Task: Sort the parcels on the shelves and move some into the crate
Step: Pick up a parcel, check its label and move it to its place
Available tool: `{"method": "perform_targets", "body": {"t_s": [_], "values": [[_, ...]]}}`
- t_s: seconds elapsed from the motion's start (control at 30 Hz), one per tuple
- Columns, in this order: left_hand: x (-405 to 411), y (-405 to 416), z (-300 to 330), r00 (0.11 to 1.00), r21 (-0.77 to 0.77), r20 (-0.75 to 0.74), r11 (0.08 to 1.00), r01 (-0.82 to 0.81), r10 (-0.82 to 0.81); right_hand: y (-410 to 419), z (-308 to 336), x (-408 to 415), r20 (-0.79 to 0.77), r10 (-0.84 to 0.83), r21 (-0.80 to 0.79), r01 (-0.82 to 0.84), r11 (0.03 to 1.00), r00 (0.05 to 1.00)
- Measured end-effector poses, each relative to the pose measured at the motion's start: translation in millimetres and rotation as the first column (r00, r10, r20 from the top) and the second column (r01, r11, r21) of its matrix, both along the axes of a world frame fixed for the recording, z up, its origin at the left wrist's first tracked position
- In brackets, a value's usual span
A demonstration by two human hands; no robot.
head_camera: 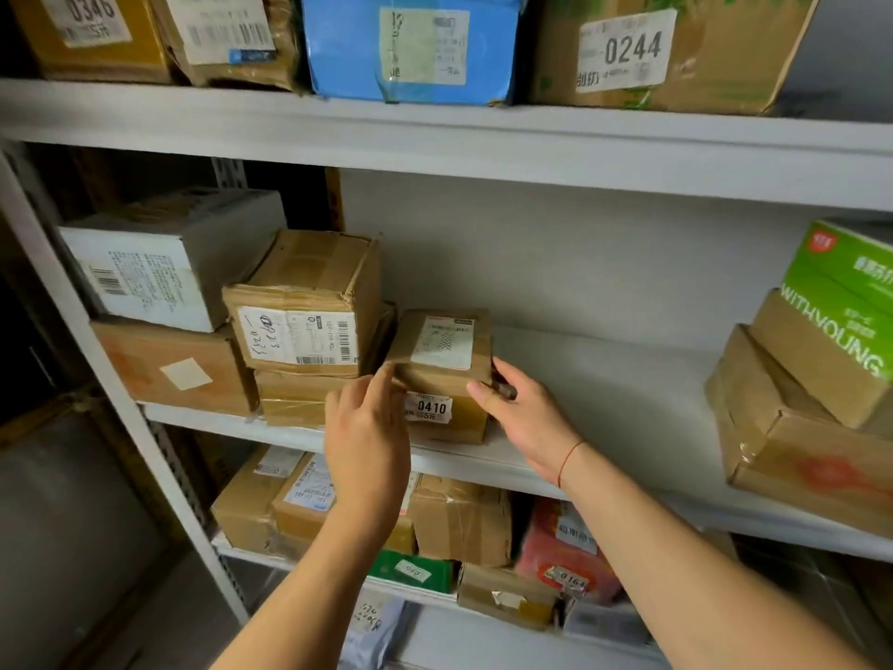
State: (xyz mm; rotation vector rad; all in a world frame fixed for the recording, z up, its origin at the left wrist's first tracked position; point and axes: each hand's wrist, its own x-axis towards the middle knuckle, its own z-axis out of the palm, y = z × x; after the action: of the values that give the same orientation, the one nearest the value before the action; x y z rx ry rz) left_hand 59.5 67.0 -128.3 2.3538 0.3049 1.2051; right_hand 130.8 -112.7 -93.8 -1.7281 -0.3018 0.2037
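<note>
A small brown cardboard parcel (pixel 442 374) labelled 0410 stands on the middle shelf (pixel 604 379), just right of a stack of brown boxes (pixel 304 307). My left hand (pixel 367 442) reaches its fingertips to the parcel's front left corner. My right hand (pixel 526 413) grips the parcel's right side, thumb on the front edge and fingers behind it. No crate is in view.
A white box (pixel 159 263) sits on a brown box (pixel 179 369) at the shelf's left. Green and brown boxes (pixel 821 360) fill its right end. Labelled parcels line the top shelf (pixel 435 133), including a blue one (pixel 410 45). More parcels (pixel 459 519) crowd the lower shelves.
</note>
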Motion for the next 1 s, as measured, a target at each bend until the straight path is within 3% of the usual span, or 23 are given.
{"method": "perform_targets", "body": {"t_s": [0.13,0.3,0.37,0.47,0.57,0.67,0.8,0.93,1.0], "values": [[2.3,-17.4,2.0,0.999,-0.09,-0.023,0.995,0.044,-0.046,-9.3,-10.1,-8.2,0.053,-0.093,-0.022,0.094,0.995,0.994],[8.4,-49.4,15.9,0.984,0.052,-0.001,0.983,0.179,-0.179,-53.2,0.0,-19.5,0.2,-0.215,-0.153,0.248,0.957,0.956],[11.5,-70.4,23.0,0.97,0.1,-0.033,0.965,0.244,-0.242,-76.8,5.7,-27.7,0.302,-0.261,-0.222,0.334,0.916,0.917],[15.2,-106.2,34.6,0.938,0.057,-0.093,0.939,0.339,-0.333,-112.9,15.1,-47.0,0.429,-0.319,-0.275,0.459,0.845,0.845],[14.8,-146.5,46.8,0.905,0.006,-0.099,0.91,0.415,-0.413,-154.5,24.0,-72.3,0.624,-0.328,-0.314,0.612,0.726,0.709],[10.4,-194.8,66.0,0.881,-0.007,-0.092,0.885,0.466,-0.464,-201.2,38.3,-97.1,0.788,-0.299,-0.274,0.742,0.612,0.538],[-2.8,-261.1,95.3,0.83,-0.027,-0.034,0.831,0.556,-0.556,-264.2,63.0,-127.5,0.889,-0.303,-0.149,0.843,0.516,0.343],[-9.6,-308.3,124.5,0.796,-0.117,0.025,0.789,0.603,-0.605,-318.9,82.3,-137.2,0.84,-0.508,0.078,0.885,0.458,0.189],[-13.7,-327.9,143.7,0.763,-0.216,0.013,0.743,0.634,-0.647,-339.2,94.4,-134.1,0.802,-0.565,0.111,0.88,0.462,0.195]]}}
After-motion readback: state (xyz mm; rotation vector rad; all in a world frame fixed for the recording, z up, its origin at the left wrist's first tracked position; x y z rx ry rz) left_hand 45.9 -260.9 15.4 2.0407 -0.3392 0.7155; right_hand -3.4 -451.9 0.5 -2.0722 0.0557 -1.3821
